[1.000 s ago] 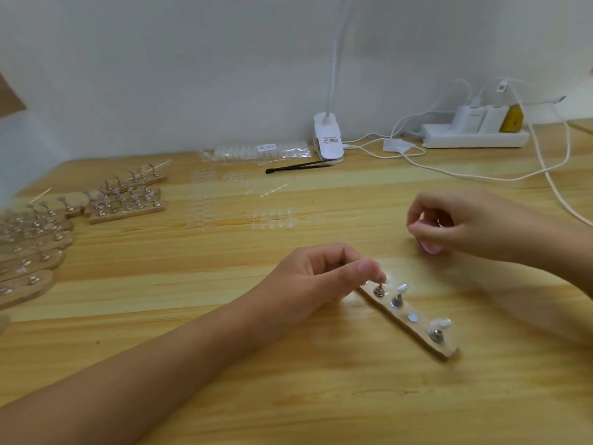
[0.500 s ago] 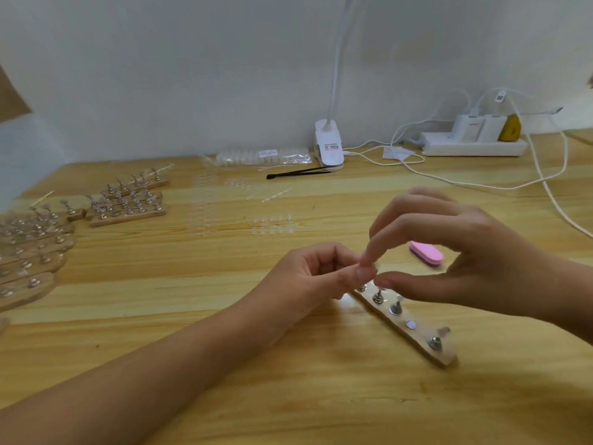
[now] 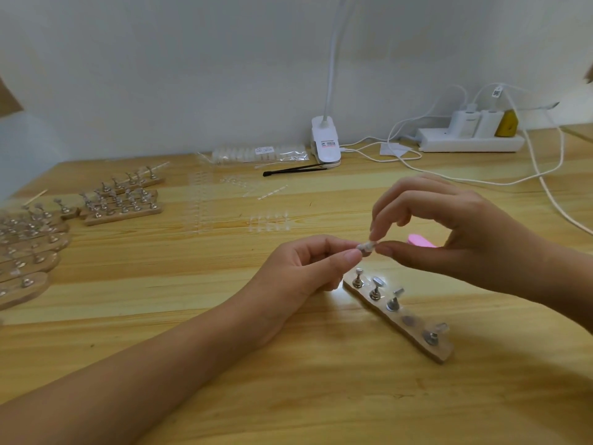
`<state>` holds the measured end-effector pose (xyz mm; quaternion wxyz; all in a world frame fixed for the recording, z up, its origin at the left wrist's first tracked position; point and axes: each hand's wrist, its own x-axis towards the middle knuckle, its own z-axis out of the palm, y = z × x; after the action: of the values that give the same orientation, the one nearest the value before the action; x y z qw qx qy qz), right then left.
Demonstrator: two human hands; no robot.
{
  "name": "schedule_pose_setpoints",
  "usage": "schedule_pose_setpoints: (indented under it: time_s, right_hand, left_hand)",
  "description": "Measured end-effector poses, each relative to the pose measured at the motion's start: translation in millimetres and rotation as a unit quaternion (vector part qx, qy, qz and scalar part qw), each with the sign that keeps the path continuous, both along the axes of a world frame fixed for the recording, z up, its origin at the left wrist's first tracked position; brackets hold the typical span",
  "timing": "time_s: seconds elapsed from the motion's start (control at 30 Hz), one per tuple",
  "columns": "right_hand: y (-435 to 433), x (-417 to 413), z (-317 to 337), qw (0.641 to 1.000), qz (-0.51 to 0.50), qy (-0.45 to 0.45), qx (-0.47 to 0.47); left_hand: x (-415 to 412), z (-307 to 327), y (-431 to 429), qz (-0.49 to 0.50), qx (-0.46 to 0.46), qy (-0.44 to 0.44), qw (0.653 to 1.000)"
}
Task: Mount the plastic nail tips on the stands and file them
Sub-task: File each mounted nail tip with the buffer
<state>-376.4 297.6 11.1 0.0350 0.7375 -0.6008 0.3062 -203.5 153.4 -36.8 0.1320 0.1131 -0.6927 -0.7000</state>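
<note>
My left hand (image 3: 316, 268) and my right hand (image 3: 449, 232) meet above the table, both pinching one small metal stand with a clear nail tip (image 3: 366, 245) on it. Just below lies a wooden strip (image 3: 414, 332) with several metal stands; its far-right stand (image 3: 433, 334) carries a clear tip, and one slot shows only a flat magnet (image 3: 408, 320). The pink nail file (image 3: 421, 240) lies on the table behind my right hand, partly hidden. Clear nail tips (image 3: 269, 221) lie in rows further back.
More wooden strips with stands (image 3: 123, 200) crowd the left side of the table. At the back are a bag of nail tips (image 3: 260, 154), black tweezers (image 3: 293, 170), a white clip lamp (image 3: 325, 146), and a power strip (image 3: 471, 142) with trailing cables (image 3: 552, 194).
My right hand let go of the pink file and came over to my left hand. One stand has been lifted off the wooden strip and is now held between both hands.
</note>
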Motion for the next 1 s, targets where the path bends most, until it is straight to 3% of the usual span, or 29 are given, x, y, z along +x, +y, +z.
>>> schedule_pose_setpoints:
  time_s: [0.2,0.37,0.47,0.63,0.73,0.87,1.0]
  right_hand:
    - [-1.1,-5.6,1.7,0.998,0.031,-0.035,0.05]
    - [6.8,-29.0,9.1,0.955,0.08,-0.162,0.234]
    - [9.9,-41.1,7.0,0.932,0.059,-0.16,0.319]
    - [9.6,-37.5,5.6,0.923,0.045,-0.138,0.356]
    - [8.7,-32.0,4.9,0.924,0.051,-0.128,0.356]
    - [8.0,-26.0,2.7,0.924,0.054,-0.12,0.358]
    - [11.1,-25.9,7.6,0.927,0.043,-0.114,0.355]
  left_hand:
    - [1.4,-1.1,2.3,-0.01,-0.064,-0.001,0.998]
    - [4.5,1.2,6.8,-0.058,-0.118,-0.023,0.991]
    - [5.3,2.4,8.1,-0.055,-0.133,-0.024,0.989]
    - [7.6,0.2,11.3,-0.076,-0.205,-0.005,0.976]
    - [10.3,-2.7,17.6,-0.086,-0.322,0.043,0.942]
    - [12.9,-5.9,25.6,-0.052,-0.495,0.095,0.862]
    - [12.9,-8.4,29.6,-0.016,-0.58,0.146,0.801]
